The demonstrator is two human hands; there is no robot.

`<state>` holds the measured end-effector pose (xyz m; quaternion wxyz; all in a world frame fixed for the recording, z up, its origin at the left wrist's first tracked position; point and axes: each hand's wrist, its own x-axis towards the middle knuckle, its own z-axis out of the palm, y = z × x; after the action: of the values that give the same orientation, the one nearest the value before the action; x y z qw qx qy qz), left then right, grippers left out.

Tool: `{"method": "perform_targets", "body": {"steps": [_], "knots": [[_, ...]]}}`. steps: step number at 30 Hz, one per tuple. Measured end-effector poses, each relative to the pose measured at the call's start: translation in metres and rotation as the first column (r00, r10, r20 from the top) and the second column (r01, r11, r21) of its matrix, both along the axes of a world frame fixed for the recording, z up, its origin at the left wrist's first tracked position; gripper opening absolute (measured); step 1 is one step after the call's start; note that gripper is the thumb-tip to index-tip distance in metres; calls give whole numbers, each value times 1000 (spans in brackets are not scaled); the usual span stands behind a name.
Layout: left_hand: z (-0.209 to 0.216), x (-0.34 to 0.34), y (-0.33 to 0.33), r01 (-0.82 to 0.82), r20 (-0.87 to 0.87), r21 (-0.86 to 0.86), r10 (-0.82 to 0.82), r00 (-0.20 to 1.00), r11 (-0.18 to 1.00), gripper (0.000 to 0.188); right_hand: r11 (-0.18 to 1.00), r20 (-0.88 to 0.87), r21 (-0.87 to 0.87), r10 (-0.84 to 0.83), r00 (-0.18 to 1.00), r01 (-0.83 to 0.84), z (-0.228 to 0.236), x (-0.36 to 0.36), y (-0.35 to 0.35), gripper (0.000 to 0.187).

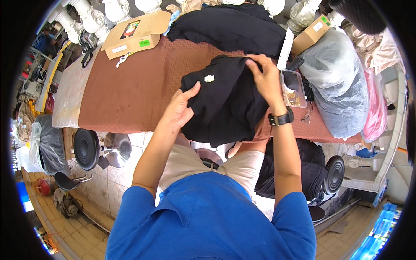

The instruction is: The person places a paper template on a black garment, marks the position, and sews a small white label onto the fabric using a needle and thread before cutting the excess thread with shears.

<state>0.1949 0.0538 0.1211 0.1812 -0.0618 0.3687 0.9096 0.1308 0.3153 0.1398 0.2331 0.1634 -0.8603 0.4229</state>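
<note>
A black cloth garment [225,106] is stretched between my two hands above the near edge of the table, its lower part hanging over the edge toward my lap. My left hand [180,106] grips its left side, thumb on top and the fingers partly hidden behind the cloth. At the upper right edge, my right hand [265,78] pinches the fabric between thumb and fingers. A small whitish tag [209,78] shows on the cloth close to my left thumb. The garment's exact kind cannot be made out from its folds.
A brown textured cover [125,86] lies over the table. Beyond the garment is a heap of black cloth [216,26]. An opened cardboard box [134,37] sits far left. To the right are a clear container [294,89] of small gold-coloured pieces, eyeglasses [307,116] and a stuffed plastic bag [336,82].
</note>
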Motion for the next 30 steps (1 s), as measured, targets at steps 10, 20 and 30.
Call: {"method": "perform_targets", "body": {"steps": [10, 20, 30], "knots": [[-50, 1, 14, 80, 128, -146, -61, 990, 986, 35, 981, 169, -78, 189, 967, -178, -26, 69, -47, 33], [-51, 5, 23, -20, 48, -188, 30, 998, 982, 29, 985, -71, -79, 149, 986, -155, -28, 69, -63, 7], [-66, 9, 35, 25, 151, -252, 14, 988, 967, 36, 467, -347, -575, 605, 717, -672, 109, 166, 1, 3]]}}
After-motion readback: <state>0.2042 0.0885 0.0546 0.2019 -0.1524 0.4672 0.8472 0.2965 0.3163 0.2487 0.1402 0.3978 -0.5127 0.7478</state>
